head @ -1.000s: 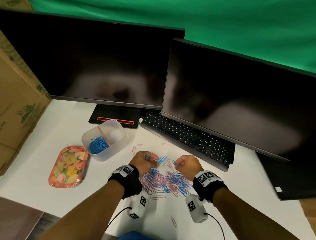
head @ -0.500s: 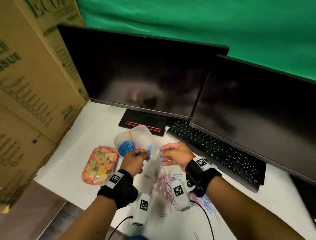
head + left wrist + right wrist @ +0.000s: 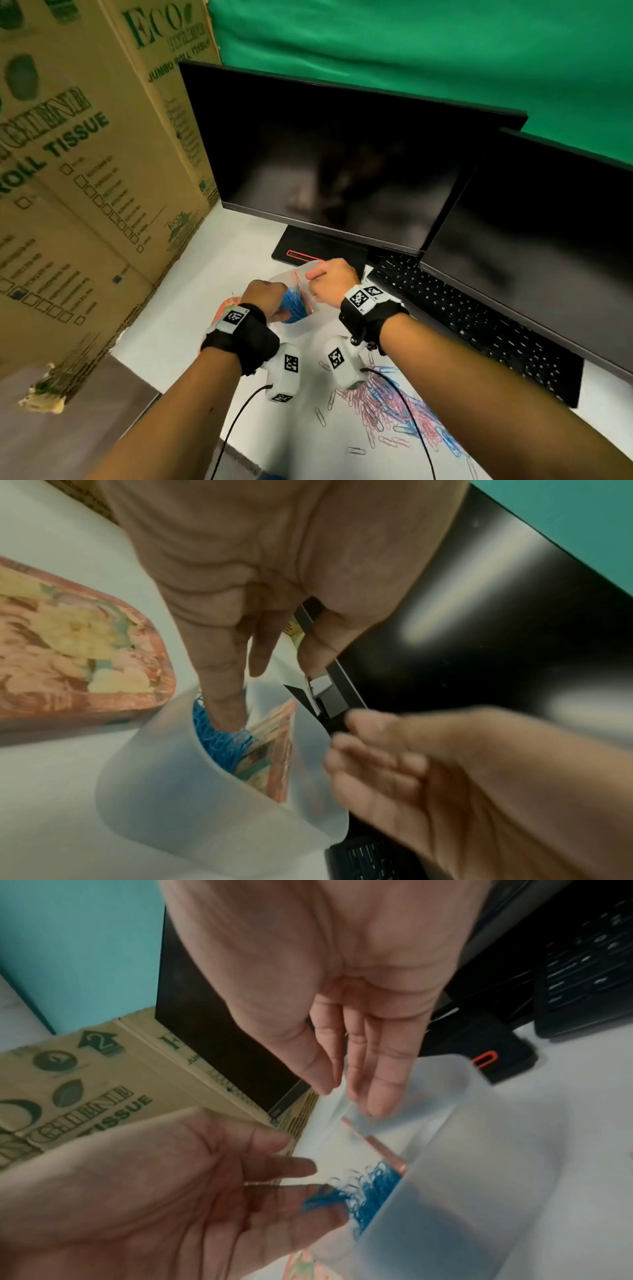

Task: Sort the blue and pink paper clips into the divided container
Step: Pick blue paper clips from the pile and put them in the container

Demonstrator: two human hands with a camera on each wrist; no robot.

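Observation:
The translucent divided container (image 3: 313, 264) stands in front of the monitor foot, with a heap of blue clips (image 3: 293, 305) in its left compartment. My left hand (image 3: 263, 296) reaches down into that compartment, its fingers (image 3: 227, 710) straight and touching the blue clips (image 3: 219, 744). A few blue clips (image 3: 322, 1196) hang blurred at its fingertips. My right hand (image 3: 329, 278) hovers over the container's right side, with straight fingers (image 3: 375, 1096) and nothing seen in it. The mixed pile of pink and blue clips (image 3: 394, 409) lies on the table behind my wrists.
A floral tray (image 3: 68, 656) lies just left of the container. Two dark monitors (image 3: 342, 154) and a black keyboard (image 3: 462, 318) close off the back and right. Cardboard boxes (image 3: 85, 171) wall the left side. The table's front-left edge (image 3: 137, 363) is near my left forearm.
Both hands left the clip pile and moved left and forward to the container. The left hand's pinch has opened over the blue compartment; the right hand's fingers have straightened.

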